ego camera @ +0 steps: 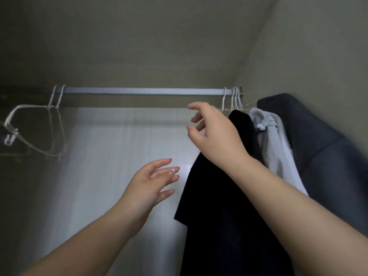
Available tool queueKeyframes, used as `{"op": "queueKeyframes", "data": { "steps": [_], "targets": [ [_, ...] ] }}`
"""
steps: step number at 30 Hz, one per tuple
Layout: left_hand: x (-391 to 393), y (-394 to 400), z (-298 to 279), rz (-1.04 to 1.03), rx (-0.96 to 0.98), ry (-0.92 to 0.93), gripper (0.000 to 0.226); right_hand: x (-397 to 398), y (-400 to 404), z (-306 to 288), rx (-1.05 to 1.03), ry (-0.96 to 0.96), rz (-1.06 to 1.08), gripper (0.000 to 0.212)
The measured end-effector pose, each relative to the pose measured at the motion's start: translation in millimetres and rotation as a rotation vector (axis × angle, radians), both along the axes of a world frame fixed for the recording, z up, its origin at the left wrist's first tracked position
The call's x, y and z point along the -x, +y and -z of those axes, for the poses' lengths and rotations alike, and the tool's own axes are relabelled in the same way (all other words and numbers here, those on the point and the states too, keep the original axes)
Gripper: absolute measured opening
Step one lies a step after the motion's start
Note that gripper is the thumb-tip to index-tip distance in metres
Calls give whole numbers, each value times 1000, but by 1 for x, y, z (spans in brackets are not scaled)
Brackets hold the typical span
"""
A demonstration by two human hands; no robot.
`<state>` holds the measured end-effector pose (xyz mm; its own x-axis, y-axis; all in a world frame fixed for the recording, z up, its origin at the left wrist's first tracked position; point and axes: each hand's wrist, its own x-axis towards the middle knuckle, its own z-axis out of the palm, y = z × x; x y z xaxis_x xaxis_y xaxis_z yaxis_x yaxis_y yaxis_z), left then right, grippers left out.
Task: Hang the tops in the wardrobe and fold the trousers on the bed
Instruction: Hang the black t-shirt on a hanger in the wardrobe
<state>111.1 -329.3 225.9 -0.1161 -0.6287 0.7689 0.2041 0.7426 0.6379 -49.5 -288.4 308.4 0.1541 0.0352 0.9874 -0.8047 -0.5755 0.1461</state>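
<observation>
Inside the wardrobe a grey rail [139, 91] runs across the top. At its right end hang a black top [219, 206], a light grey top [278, 148] and a dark grey garment [322, 152] on white wire hangers [234, 98]. My right hand [213, 132] is raised just left of the black top's shoulder, fingers relaxed and holding nothing. Lower down, my left hand [151, 182] hovers with its fingers spread, left of the black top's hem and apart from it.
Two bare white wire hangers [53, 124] hang at the rail's left end. The wardrobe's pale back panel [119, 156] fills the middle, and a beige side wall [318, 46] closes the right. The rail between the two hanger groups is bare.
</observation>
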Motion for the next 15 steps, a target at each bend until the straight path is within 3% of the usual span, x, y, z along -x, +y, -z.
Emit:
{"op": "queueKeyframes", "data": {
  "steps": [8, 15],
  "targets": [
    [-95, 25, 72, -285, -73, 76, 25, -54, -33, 110, -422, -116, -719, 29],
    [-141, 79, 146, -529, -178, 95, 28, -116, -34, 193, -700, -41, -1055, 29]
  ]
}}
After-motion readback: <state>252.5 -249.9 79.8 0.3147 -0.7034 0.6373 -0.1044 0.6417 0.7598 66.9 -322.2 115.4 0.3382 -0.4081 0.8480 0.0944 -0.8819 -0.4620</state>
